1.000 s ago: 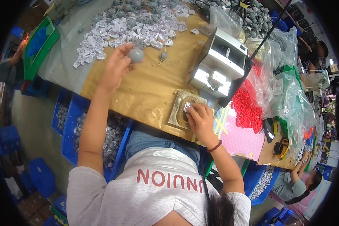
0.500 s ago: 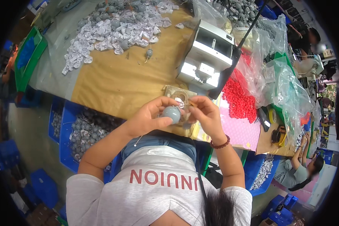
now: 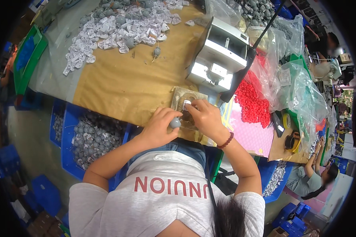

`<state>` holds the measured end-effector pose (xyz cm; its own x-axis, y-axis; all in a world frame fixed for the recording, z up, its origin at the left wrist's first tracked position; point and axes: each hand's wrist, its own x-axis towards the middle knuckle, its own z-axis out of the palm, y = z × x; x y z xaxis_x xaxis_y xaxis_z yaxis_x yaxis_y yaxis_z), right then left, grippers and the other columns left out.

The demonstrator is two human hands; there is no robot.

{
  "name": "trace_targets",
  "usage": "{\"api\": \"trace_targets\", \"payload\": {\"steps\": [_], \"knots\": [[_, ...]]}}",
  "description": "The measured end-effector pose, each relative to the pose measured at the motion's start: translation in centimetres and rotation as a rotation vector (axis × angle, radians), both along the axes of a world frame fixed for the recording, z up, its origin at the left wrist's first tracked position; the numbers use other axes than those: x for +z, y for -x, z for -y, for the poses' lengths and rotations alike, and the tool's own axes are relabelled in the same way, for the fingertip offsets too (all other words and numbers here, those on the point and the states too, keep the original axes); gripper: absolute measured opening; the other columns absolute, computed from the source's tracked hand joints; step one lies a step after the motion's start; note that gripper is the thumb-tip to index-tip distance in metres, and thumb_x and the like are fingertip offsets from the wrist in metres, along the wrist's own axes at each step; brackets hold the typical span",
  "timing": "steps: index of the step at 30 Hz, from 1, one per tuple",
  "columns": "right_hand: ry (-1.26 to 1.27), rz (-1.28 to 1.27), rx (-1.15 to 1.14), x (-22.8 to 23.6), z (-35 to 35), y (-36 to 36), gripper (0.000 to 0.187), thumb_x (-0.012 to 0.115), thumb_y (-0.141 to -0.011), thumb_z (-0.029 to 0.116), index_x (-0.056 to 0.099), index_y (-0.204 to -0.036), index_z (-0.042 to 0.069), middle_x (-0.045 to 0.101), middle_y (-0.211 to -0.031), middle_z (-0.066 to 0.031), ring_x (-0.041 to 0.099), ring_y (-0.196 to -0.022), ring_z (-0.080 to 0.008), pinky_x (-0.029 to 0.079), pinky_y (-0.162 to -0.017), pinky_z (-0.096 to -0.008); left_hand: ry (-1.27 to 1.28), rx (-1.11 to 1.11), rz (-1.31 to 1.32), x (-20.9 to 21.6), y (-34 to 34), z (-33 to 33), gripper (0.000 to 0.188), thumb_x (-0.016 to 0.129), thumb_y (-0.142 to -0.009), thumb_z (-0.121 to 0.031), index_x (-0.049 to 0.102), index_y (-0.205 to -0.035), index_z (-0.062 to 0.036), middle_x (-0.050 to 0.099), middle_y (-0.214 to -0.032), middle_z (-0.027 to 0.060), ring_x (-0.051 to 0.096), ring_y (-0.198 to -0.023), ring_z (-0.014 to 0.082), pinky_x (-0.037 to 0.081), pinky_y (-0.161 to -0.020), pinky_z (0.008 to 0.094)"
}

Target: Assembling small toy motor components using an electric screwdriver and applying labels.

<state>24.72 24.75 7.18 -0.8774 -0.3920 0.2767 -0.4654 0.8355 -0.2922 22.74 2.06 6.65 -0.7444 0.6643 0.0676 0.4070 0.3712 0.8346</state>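
Observation:
A smooth grey ball (image 3: 175, 123) is in my left hand (image 3: 159, 127), gripped between thumb and fingers at the table's front edge. Beside it, my right hand (image 3: 206, 119) reaches over a square block with a rounded recess (image 3: 178, 96). Its fingertips are closed on a small white piece (image 3: 186, 103) at that recess. My right fingers cover part of the block. Whether the ball and the white piece are joined cannot be made out.
Behind the block stands a white machine (image 3: 221, 47). White pieces (image 3: 106, 35) and grey balls are heaped at the far left. Red parts (image 3: 251, 104) lie at right near clear plastic bags (image 3: 300, 91). Blue bins (image 3: 69, 158) sit below the table. A co-worker (image 3: 312, 179) works at far right.
Both hands have come down from in front of the block. My right fingers have moved onto the white piece at the recess; my left hand has shifted slightly left with the grey ball.

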Motion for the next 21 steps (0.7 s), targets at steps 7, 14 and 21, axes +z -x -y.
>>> {"api": "trace_targets", "payload": {"steps": [7,14,21], "knots": [[-0.143,0.016,0.041,0.5,0.8,-0.9,0.029,0.063,-0.076,0.010,0.067,-0.103,-0.001,0.056,-0.095,-0.0077,0.059,-0.088,-0.0239,0.052,-0.071,-0.0363,0.071,-0.019,-0.083,-0.2,0.3,0.1,0.046,0.069,-0.077,-0.006,0.060,-0.122,-0.0058,0.057,-0.119,0.0142,0.051,-0.112,0.0354,0.043,-0.098,0.0445],[-0.179,0.005,0.149,0.9,-0.1,-0.3,0.028,0.062,-0.077,0.010,0.067,-0.102,-0.003,0.056,-0.095,-0.0068,0.058,-0.087,-0.0221,0.051,-0.072,-0.0348,0.197,0.098,-0.471,0.6,0.5,-1.8,0.053,0.066,-0.075,-0.005,0.060,-0.127,-0.0058,0.056,-0.127,0.0137,0.050,-0.121,0.0331,0.041,-0.102,0.0475],[-0.111,0.037,0.152,0.1,-0.5,-0.5,0.023,0.064,-0.076,0.009,0.069,-0.097,-0.001,0.058,-0.101,-0.0059,0.058,-0.088,-0.0231,0.053,-0.075,-0.0364,0.316,0.088,-0.665,-1.2,0.3,-2.8,0.056,0.068,-0.074,-0.006,0.059,-0.130,-0.0033,0.055,-0.132,0.0141,0.050,-0.123,0.0332,0.040,-0.103,0.0490]]}}
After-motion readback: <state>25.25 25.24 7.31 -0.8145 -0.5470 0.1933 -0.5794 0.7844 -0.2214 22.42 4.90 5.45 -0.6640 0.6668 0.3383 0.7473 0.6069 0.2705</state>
